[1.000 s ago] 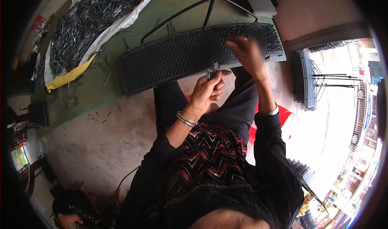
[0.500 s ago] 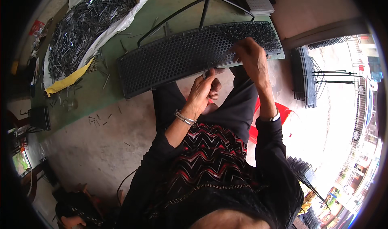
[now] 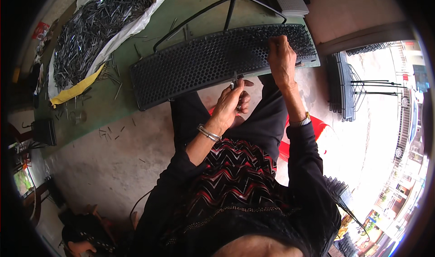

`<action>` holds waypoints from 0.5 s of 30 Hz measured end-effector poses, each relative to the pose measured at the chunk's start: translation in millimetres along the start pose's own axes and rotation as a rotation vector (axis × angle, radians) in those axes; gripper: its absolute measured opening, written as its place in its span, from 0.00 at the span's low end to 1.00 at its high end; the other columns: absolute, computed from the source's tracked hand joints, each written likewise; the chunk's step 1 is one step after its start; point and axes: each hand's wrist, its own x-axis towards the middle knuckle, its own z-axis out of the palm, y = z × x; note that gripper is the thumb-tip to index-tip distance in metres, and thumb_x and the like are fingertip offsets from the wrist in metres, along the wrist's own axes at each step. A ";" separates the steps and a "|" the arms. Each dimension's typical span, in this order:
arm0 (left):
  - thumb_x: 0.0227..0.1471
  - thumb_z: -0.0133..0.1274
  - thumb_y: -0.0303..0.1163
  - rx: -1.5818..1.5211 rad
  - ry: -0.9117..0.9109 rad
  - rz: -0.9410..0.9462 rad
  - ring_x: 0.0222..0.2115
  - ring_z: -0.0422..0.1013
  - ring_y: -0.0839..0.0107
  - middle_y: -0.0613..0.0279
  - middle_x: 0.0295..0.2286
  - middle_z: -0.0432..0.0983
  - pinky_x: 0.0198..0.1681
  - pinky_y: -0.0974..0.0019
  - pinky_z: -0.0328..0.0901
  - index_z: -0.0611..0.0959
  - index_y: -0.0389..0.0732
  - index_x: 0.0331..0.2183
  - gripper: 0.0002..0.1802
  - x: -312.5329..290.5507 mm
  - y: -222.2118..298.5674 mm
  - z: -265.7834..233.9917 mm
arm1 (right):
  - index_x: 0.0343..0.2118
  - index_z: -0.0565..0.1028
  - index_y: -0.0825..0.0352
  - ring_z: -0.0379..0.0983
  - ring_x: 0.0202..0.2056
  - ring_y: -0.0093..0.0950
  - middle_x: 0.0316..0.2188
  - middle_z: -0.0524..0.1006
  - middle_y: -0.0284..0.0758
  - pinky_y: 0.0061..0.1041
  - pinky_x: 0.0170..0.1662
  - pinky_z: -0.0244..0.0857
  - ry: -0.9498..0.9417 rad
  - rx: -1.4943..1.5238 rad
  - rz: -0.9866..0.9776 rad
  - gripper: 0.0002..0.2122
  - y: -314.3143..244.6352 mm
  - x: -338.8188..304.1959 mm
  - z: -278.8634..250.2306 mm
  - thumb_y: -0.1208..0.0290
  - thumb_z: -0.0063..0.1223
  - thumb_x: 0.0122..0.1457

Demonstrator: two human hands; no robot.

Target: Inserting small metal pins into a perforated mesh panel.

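A long black panel full of round holes lies across the table's near edge, above my knees. Its right part is densely filled with small dark pieces standing up from the holes. My right hand is closed in a pinch over the border of that filled part; whatever its fingertips hold is hidden. Just below the panel's near edge, my left hand is closed on a few thin dark strips, whose ends show by the thumb.
A white sack at the far left bulges with similar dark strips. A black metal frame stands behind the panel on the green table. More panels are stacked to the right. A red stool is beneath me.
My right hand has moved slightly up and right over the panel, its wrist turned so a watch shows. My left hand stays almost in place, its thumb slightly shifted.
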 end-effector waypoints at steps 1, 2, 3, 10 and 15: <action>0.59 0.43 0.51 0.001 0.000 0.001 0.14 0.50 0.85 0.76 0.15 0.53 0.16 0.78 0.47 0.74 0.42 0.40 0.21 -0.5 1.4 0.8 | 0.33 0.69 0.67 0.74 0.24 0.40 0.24 0.75 0.43 0.34 0.27 0.66 -0.005 -0.006 0.005 0.02 -1.0 0.5 -0.6 0.76 0.48 0.57; 0.59 0.43 0.52 -0.020 -0.026 -0.032 0.14 0.49 0.85 0.77 0.14 0.52 0.16 0.78 0.46 0.74 0.42 0.40 0.22 -1.0 2.9 1.1 | 0.33 0.69 0.67 0.74 0.25 0.40 0.24 0.75 0.43 0.34 0.27 0.66 -0.010 -0.011 0.011 0.02 -1.5 0.9 -1.1 0.76 0.48 0.57; 0.59 0.42 0.52 -0.040 -0.052 -0.066 0.13 0.48 0.86 0.77 0.14 0.52 0.15 0.79 0.45 0.75 0.43 0.40 0.22 -1.1 4.1 1.0 | 0.33 0.69 0.67 0.74 0.25 0.40 0.24 0.75 0.43 0.34 0.27 0.66 -0.009 -0.011 0.011 0.02 -0.9 1.0 -1.5 0.76 0.48 0.57; 0.60 0.44 0.48 -0.032 -0.144 -0.052 0.11 0.43 0.89 0.80 0.13 0.48 0.13 0.81 0.39 0.76 0.43 0.38 0.18 -1.0 3.5 -2.8 | 0.33 0.69 0.67 0.75 0.27 0.40 0.26 0.75 0.43 0.34 0.29 0.66 -0.013 -0.017 -0.019 0.03 0.5 2.2 -0.2 0.77 0.49 0.57; 0.61 0.44 0.41 -0.013 -0.223 -0.029 0.13 0.45 0.87 0.79 0.15 0.49 0.16 0.79 0.42 0.75 0.39 0.39 0.15 0.4 3.0 -8.9 | 0.33 0.69 0.67 0.75 0.28 0.40 0.26 0.75 0.43 0.34 0.29 0.66 -0.016 -0.024 -0.033 0.02 1.3 4.3 -1.4 0.77 0.49 0.57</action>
